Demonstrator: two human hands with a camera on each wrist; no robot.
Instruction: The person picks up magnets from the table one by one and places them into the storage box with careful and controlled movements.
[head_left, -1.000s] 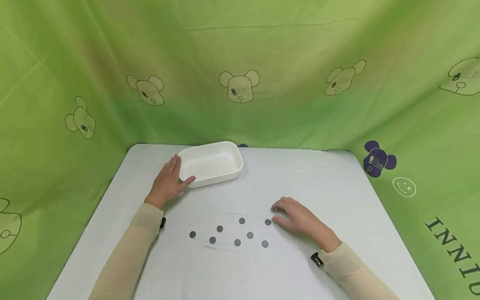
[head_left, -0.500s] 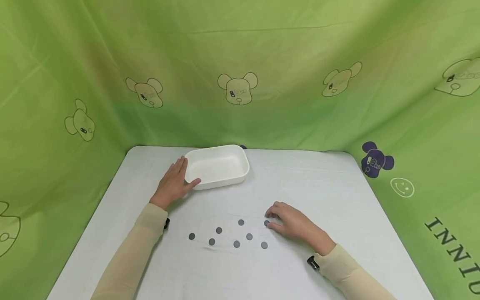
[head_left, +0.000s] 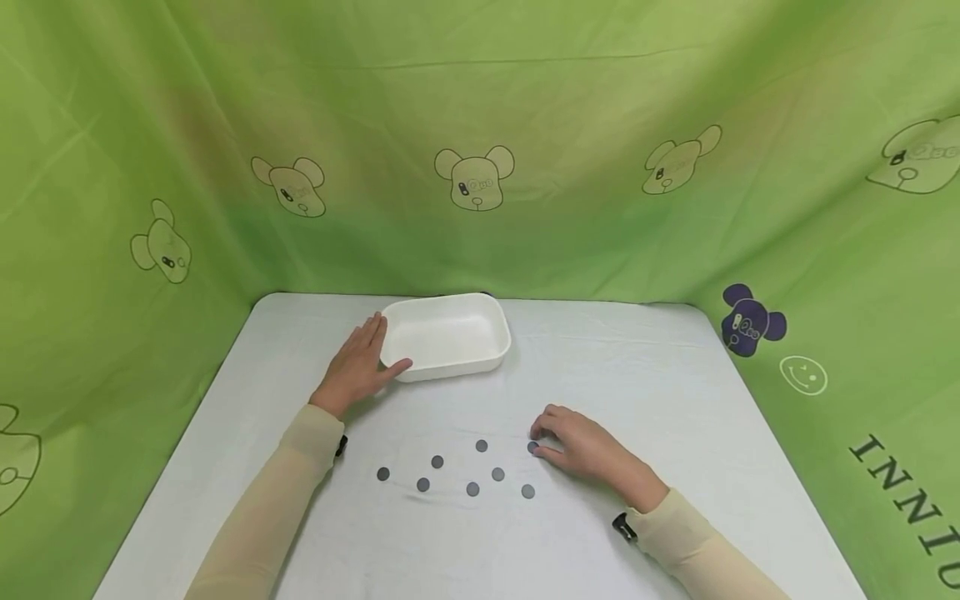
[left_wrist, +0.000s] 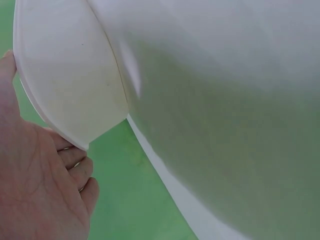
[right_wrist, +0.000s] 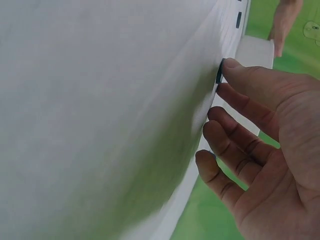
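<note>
A white rectangular tub (head_left: 450, 369) stands at the back of the table, left of middle. My left hand (head_left: 356, 367) lies against its left end, fingers straight, thumb along the front wall; the left wrist view shows the palm (left_wrist: 45, 185) beside the tub's wall (left_wrist: 75, 75). Several small dark grey discs lie flat in front, such as one near the left (head_left: 383, 474) and one in the middle (head_left: 498, 474). With thumb and index finger, my right hand (head_left: 581, 446) pinches the edges of the far-right disc (head_left: 532, 447), which is still on the table.
A white cloth covers the table (head_left: 637, 358). Green curtains (head_left: 480, 92) with printed bear heads enclose it at the back and both sides. Black bands sit at both wrists, the right one (head_left: 624, 527) more visible.
The tub has slid to the right, pushed by my left hand. My right hand has moved slightly left and down, its thumb and index finger closing round the far-right disc.
</note>
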